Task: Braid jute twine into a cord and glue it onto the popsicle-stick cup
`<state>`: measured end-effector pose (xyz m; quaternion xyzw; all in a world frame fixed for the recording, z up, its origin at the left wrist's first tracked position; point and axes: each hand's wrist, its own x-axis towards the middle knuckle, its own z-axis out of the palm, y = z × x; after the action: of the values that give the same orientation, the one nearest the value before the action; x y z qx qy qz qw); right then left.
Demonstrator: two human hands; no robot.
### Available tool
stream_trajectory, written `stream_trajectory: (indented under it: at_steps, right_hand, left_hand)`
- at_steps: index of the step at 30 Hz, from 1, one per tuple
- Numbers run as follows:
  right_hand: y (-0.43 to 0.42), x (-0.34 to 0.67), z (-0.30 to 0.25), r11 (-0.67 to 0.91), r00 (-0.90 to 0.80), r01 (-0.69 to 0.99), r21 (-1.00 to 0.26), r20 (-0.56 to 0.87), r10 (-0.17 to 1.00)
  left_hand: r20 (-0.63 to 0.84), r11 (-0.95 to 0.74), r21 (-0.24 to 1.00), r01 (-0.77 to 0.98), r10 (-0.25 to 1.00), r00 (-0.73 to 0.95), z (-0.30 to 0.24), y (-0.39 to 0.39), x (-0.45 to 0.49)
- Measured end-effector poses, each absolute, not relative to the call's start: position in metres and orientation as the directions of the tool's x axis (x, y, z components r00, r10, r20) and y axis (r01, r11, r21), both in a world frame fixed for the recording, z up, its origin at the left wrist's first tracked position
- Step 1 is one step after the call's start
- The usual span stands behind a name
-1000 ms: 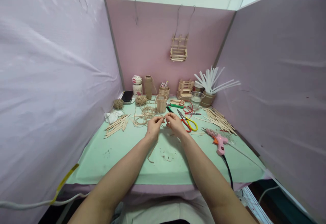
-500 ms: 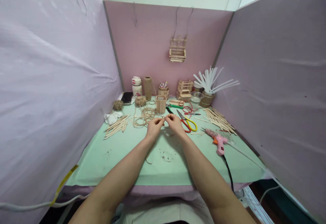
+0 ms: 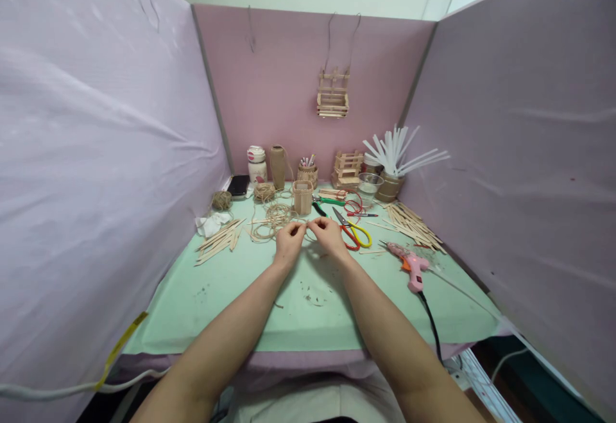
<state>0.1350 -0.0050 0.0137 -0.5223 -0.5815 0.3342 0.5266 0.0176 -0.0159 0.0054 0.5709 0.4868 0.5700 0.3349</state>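
Observation:
My left hand [image 3: 289, 244] is closed in a pinch, its fingertips up and close to those of my right hand [image 3: 328, 237]. The right one is pinched too. Both hold a thin piece of twine [image 3: 307, 223]; most of it is hidden by the fingers. Just behind them stands a small cup of wooden sticks [image 3: 303, 198]. Loose coils of twine [image 3: 275, 217] lie behind my left hand. Beside my right hand are scissors [image 3: 353, 230] with red and yellow handles, lying with the blades apart.
A pink glue gun [image 3: 412, 266] with a black cord lies at right. Wooden sticks [image 3: 219, 242] are piled at left, more sticks [image 3: 416, 225] at right. Green-handled pliers [image 3: 331, 201], a pot of white glue sticks [image 3: 391, 187] and a bottle [image 3: 256, 166] stand farther back.
The fingertips of my two hands have drawn slightly apart, with the left hand shifting a little left. The view has moved slightly; the things on the table lie as before.

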Motion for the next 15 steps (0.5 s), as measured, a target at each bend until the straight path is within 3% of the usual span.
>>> stream_trajectory:
  at_steps: [15]
  right_hand:
    - [-0.0076,0.1368,0.0171,0.244,0.117,0.278,-0.929,0.284,0.952]
  left_hand:
    - [0.313,-0.302,0.947,0.112,0.945,-0.096,0.0016,-0.0121,0.0175]
